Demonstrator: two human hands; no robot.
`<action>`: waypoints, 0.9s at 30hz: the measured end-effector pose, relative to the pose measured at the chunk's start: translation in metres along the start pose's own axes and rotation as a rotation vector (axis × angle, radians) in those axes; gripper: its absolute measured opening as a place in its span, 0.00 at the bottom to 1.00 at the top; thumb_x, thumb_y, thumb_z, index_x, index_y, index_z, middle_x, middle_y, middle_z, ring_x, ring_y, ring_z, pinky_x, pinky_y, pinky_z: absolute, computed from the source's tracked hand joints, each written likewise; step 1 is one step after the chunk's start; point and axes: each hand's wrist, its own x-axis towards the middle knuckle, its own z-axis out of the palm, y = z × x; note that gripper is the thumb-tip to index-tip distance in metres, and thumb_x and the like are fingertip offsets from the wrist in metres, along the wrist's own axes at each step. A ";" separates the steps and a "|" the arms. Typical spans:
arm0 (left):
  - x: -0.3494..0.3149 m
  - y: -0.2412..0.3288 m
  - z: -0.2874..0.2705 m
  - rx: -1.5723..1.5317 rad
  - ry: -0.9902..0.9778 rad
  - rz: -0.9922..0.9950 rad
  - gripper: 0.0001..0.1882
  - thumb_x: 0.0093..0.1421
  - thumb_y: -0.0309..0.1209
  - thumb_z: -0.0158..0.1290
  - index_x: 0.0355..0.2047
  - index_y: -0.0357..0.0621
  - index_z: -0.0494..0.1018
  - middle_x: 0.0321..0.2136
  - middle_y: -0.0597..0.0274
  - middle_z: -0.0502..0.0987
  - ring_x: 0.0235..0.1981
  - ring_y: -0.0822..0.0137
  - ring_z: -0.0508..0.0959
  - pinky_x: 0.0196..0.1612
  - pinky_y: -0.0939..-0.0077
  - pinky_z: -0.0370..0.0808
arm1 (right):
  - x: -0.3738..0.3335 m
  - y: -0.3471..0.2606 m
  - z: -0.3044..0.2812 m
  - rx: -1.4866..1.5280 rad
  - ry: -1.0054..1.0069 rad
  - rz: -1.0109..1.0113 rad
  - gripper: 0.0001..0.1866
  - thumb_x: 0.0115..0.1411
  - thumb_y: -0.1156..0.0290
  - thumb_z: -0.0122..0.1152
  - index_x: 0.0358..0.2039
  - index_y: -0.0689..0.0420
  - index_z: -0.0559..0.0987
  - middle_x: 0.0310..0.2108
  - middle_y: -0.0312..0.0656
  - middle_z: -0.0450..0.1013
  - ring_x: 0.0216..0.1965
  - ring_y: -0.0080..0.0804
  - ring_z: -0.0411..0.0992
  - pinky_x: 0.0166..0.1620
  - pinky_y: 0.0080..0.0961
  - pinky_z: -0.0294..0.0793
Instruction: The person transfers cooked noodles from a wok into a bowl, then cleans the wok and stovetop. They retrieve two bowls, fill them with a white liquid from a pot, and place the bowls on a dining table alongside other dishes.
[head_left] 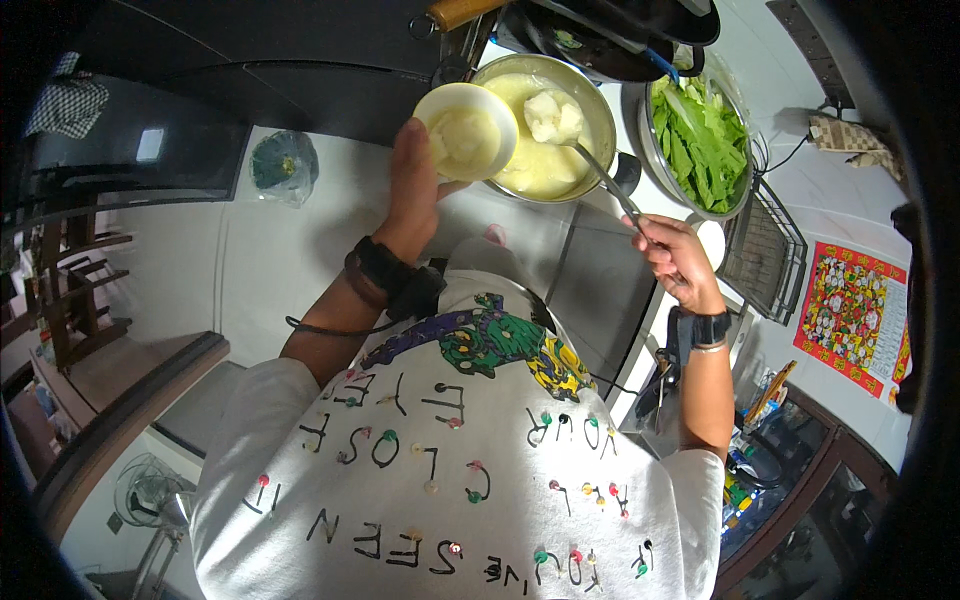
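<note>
My left hand (415,185) is closed on the side of a small pale bowl (510,140) with soft, pale yellow food (463,142) in it. The bowl overlaps the left rim of a wide metal pot (603,110) of creamy yellow liquid (535,178). From the right, my right hand (677,255) grips the handle of a metal ladle (608,183). A white, lumpy mound of food (552,117) sits at the ladle's head, over the pot; the head itself is mostly hidden under it.
Right of the pot stands a metal basin (650,150) of green leaves (700,140). Dark pans (610,40) lie behind, with a wooden handle (465,12) sticking out. A wire rack (765,240) is at the right. A plastic-wrapped bundle (283,165) rests on the floor at left.
</note>
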 end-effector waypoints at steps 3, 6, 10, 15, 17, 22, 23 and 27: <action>0.009 -0.002 0.010 -0.002 0.017 0.019 0.30 0.70 0.56 0.36 0.63 0.51 0.57 0.58 0.56 0.66 0.54 0.58 0.75 0.43 0.58 0.82 | -0.029 -0.016 0.005 -0.013 0.027 -0.006 0.13 0.67 0.73 0.53 0.48 0.68 0.76 0.25 0.35 0.70 0.14 0.07 0.52 0.13 0.06 0.46; 0.017 -0.007 0.019 0.014 -0.001 0.005 0.30 0.70 0.56 0.38 0.62 0.50 0.57 0.57 0.55 0.66 0.54 0.56 0.74 0.42 0.57 0.83 | -0.055 -0.028 0.013 -0.044 0.035 -0.040 0.14 0.68 0.72 0.52 0.48 0.67 0.76 0.22 0.34 0.69 0.12 0.06 0.51 0.11 0.06 0.46; 0.023 -0.015 0.035 0.013 -0.101 -0.015 0.32 0.69 0.59 0.37 0.62 0.51 0.57 0.57 0.55 0.66 0.54 0.57 0.74 0.43 0.56 0.84 | -0.073 -0.032 0.026 -0.092 0.051 -0.029 0.14 0.69 0.71 0.52 0.48 0.67 0.76 0.22 0.34 0.69 0.12 0.06 0.50 0.11 0.07 0.45; 0.021 -0.023 0.055 -0.062 -0.153 -0.045 0.32 0.69 0.58 0.36 0.63 0.51 0.56 0.58 0.56 0.64 0.57 0.57 0.72 0.43 0.58 0.85 | -0.072 -0.016 0.045 -0.211 0.072 -0.047 0.13 0.69 0.71 0.52 0.47 0.65 0.78 0.21 0.36 0.71 0.11 0.09 0.52 0.13 0.09 0.45; 0.021 -0.025 0.056 -0.089 -0.192 -0.046 0.31 0.70 0.58 0.35 0.63 0.51 0.56 0.59 0.56 0.63 0.58 0.56 0.71 0.43 0.59 0.85 | -0.071 -0.008 0.048 -0.310 0.113 -0.065 0.11 0.67 0.70 0.56 0.44 0.64 0.79 0.21 0.36 0.73 0.14 0.14 0.58 0.16 0.15 0.52; 0.024 -0.035 0.050 -0.131 -0.239 -0.040 0.31 0.71 0.57 0.33 0.64 0.51 0.53 0.60 0.55 0.61 0.60 0.54 0.70 0.46 0.58 0.84 | -0.069 0.015 0.048 -0.775 0.303 -0.345 0.10 0.68 0.70 0.55 0.41 0.62 0.80 0.19 0.32 0.74 0.16 0.14 0.63 0.20 0.16 0.61; 0.025 -0.038 0.049 -0.150 -0.251 -0.039 0.31 0.70 0.57 0.33 0.64 0.51 0.53 0.61 0.55 0.60 0.60 0.54 0.69 0.47 0.58 0.83 | -0.068 0.018 0.047 -0.859 0.339 -0.430 0.10 0.68 0.70 0.55 0.41 0.62 0.81 0.19 0.33 0.74 0.16 0.14 0.64 0.21 0.15 0.61; 0.023 -0.044 0.042 -0.206 -0.293 -0.042 0.31 0.70 0.57 0.33 0.64 0.52 0.53 0.62 0.56 0.59 0.61 0.54 0.69 0.50 0.56 0.81 | -0.065 0.025 0.043 -0.803 0.379 -0.485 0.10 0.68 0.71 0.55 0.42 0.62 0.81 0.19 0.33 0.74 0.15 0.14 0.64 0.20 0.15 0.61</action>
